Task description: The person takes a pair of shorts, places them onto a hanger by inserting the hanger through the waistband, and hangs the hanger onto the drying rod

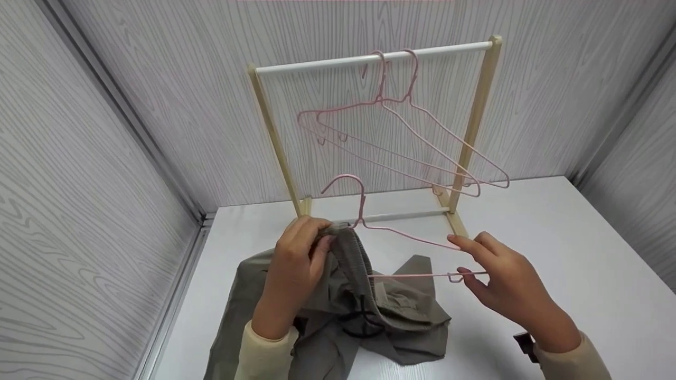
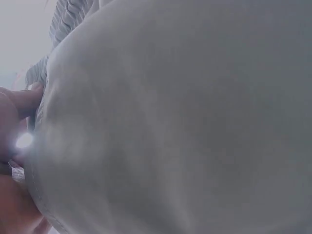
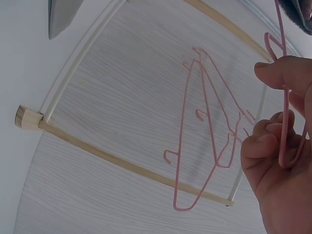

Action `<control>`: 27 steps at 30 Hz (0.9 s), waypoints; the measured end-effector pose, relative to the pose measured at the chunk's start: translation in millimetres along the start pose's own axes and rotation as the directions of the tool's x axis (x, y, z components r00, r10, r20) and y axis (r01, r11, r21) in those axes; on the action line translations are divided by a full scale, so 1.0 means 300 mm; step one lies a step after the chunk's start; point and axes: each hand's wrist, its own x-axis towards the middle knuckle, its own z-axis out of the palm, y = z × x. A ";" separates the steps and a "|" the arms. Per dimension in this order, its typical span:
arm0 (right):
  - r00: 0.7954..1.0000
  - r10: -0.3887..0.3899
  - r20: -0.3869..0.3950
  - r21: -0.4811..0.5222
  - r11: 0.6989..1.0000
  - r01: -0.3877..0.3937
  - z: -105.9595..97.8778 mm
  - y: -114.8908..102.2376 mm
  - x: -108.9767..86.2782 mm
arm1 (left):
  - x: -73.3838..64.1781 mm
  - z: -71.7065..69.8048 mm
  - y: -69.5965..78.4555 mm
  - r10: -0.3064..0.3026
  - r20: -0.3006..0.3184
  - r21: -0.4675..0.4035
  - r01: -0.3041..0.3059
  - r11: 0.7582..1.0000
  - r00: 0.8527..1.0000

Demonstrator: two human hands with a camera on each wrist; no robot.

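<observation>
My left hand point(image 1: 296, 258), at centre frame, pinches the ribbed waistband point(image 1: 355, 258) of a grey-green garment point(image 1: 248, 295), thumb against fingers. My right hand point(image 1: 507, 279), right of centre, has fingers and thumb closed round the right end of a thin pink hanger point(image 1: 363, 206). The hanger's hook stands upright above the waistband; its left end is hidden by the cloth, so I can't tell how far in it sits.

The fabric is smooth and matt, gathered in fine ridges along the waistband, with a loop of black cord point(image 1: 364, 324) at lower centre. Up close on my left wrist view, it nearly fills the frame, and a stitched edge runs down the left. The garment lies in loose folds over the lower-centre worktop point(image 1: 554, 237).

Behind, a rack point(image 1: 317, 64) with a round white rail and squared wooden posts carries two pink hangers point(image 1: 415, 74), their shoulders slanting towards the right post. White worktop stretches right of my right hand to a slanting edge, giving me sideways room there; wood-grain panels point(image 1: 158, 53) bound the left and back.
</observation>
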 end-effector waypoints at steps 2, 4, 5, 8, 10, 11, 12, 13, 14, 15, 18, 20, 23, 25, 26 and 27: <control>1.000 0.022 0.013 0.008 1.000 -0.022 0.010 0.008 0.001 | -0.001 -0.001 -0.006 0.011 0.005 0.006 -0.011 1.000 1.000; 0.998 0.050 0.032 0.022 0.998 -0.050 0.020 0.021 0.000 | -0.001 -0.004 -0.011 0.016 0.010 0.012 -0.016 1.000 1.000; 0.996 0.069 0.049 0.030 0.997 -0.071 0.023 0.028 -0.001 | -0.002 -0.006 -0.013 0.014 0.013 0.013 -0.014 1.000 1.000; 0.981 0.140 0.133 0.052 0.988 -0.148 0.023 0.058 -0.009 | -0.002 -0.013 -0.020 0.008 0.010 0.022 -0.008 1.000 1.000; 0.952 0.209 0.224 0.070 0.971 -0.229 0.014 0.083 -0.018 | -0.003 -0.019 -0.024 -0.002 0.004 0.025 0.001 1.000 1.000; 0.931 0.239 0.274 0.074 0.960 -0.268 0.007 0.096 -0.025 | -0.004 -0.021 -0.027 -0.005 0.002 0.026 0.005 1.000 1.000; 0.910 0.264 0.321 0.072 0.951 -0.301 0.001 0.110 -0.033 | -0.004 -0.023 -0.028 -0.007 0.000 0.030 0.007 1.000 1.000; 0.886 0.287 0.363 0.073 0.940 -0.334 -0.003 0.123 -0.041 | -0.005 -0.025 -0.031 -0.011 0.001 0.031 0.011 0.999 1.000; 0.867 0.302 0.396 0.081 0.929 -0.360 -0.004 0.136 -0.048 | -0.005 -0.027 -0.032 -0.014 0.000 0.030 0.014 0.999 1.000; 0.852 0.309 0.424 0.084 0.923 -0.376 -0.002 0.145 -0.057 | -0.006 -0.029 -0.033 -0.017 -0.001 0.032 0.017 0.999 1.000; 0.832 0.274 0.483 0.118 0.921 -0.372 0.032 0.155 -0.073 | -0.007 -0.033 -0.035 -0.018 -0.003 0.034 0.018 0.999 1.000; 0.821 0.237 0.520 0.150 0.921 -0.360 0.073 0.143 -0.078 | -0.007 -0.034 -0.035 -0.016 -0.005 0.035 0.016 0.999 1.000; 0.800 0.182 0.571 0.152 0.935 -0.321 0.138 0.106 -0.083 | -0.008 -0.033 -0.034 -0.008 -0.010 0.040 0.009 0.999 1.000; 0.801 0.136 0.583 0.145 0.953 -0.267 0.173 0.074 -0.087 | -0.010 -0.032 -0.034 -0.005 -0.017 0.040 0.006 0.999 1.000; 0.809 0.108 0.578 0.147 0.961 -0.233 0.187 0.058 -0.088 | -0.010 -0.031 -0.033 -0.005 -0.019 0.040 0.006 0.999 1.000; 0.822 0.077 0.564 0.159 0.967 -0.200 0.199 0.041 -0.088 | -0.010 -0.030 -0.033 -0.004 -0.020 0.042 0.005 0.999 1.000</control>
